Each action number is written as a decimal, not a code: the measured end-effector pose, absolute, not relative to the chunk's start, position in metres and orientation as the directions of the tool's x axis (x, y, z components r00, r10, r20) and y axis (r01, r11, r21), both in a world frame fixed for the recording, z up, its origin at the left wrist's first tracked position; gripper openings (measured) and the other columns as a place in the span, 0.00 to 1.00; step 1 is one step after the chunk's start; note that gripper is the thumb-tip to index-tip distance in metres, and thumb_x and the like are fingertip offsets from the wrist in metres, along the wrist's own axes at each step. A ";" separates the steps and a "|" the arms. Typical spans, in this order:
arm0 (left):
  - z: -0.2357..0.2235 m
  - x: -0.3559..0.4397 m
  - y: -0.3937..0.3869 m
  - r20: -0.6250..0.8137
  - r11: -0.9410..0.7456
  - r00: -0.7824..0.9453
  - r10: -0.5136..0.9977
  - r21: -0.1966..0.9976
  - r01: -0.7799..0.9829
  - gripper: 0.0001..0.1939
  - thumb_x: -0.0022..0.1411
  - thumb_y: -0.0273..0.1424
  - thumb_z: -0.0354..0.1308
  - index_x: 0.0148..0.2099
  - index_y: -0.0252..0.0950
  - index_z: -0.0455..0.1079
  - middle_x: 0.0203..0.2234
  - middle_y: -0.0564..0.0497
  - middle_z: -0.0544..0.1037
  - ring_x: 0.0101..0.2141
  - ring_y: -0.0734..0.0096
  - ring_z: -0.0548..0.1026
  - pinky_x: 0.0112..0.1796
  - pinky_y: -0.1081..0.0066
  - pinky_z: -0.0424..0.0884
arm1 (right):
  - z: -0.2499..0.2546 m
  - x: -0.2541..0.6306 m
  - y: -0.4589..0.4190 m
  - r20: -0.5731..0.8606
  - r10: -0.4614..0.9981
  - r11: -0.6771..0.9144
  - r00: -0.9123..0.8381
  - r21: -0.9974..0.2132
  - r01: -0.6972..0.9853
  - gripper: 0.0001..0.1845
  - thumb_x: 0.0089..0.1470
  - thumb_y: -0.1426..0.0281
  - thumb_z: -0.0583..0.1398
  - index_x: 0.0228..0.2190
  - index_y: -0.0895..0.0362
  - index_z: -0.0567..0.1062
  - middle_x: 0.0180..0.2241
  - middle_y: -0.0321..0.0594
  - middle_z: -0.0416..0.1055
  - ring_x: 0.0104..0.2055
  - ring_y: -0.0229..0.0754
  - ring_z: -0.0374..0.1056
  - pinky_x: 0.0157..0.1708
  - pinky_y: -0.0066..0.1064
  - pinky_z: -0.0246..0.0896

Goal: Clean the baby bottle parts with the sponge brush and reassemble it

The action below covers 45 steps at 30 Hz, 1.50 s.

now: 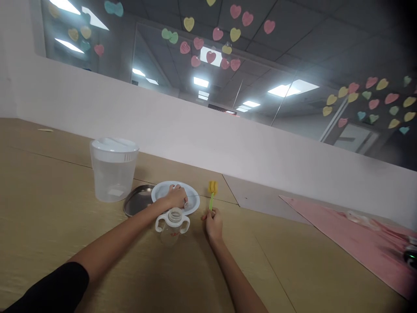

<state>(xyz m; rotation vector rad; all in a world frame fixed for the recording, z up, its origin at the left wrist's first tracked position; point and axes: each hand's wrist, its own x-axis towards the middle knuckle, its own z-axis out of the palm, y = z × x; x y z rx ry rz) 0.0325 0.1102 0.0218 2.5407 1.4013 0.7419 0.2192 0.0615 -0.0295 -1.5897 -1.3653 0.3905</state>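
My right hand [214,224] grips the green handle of a sponge bottle brush [213,188], its yellow head pointing up and away from me. Over the white plate [194,206], my left hand [177,197] has its fingers curled down. A bit of something pale and clear shows at its edge, mostly hidden by the fingers. Just in front of the plate stands a clear baby bottle [170,234] with two white side handles and an uncapped neck. My left forearm passes beside it. A dark metal tray [138,201] lies left of the plate.
A translucent lidded bucket [114,174] stands at the left behind the tray. On the right lies a pink mat [352,234] with clear plastic wrapping [361,219] on it. A white wall [182,130] with windows above bounds the back of the tan table [58,217].
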 end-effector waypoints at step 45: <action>0.109 -0.067 0.089 0.515 -0.483 0.099 0.851 0.695 0.533 0.14 0.64 0.38 0.43 0.42 0.34 0.61 0.28 0.50 0.72 0.21 0.75 0.73 0.27 0.74 0.68 | 0.009 0.214 0.031 0.874 0.120 0.486 -0.471 0.363 0.795 0.10 0.56 0.71 0.55 0.26 0.59 0.72 0.14 0.32 0.64 0.18 0.32 0.58 0.24 0.27 0.47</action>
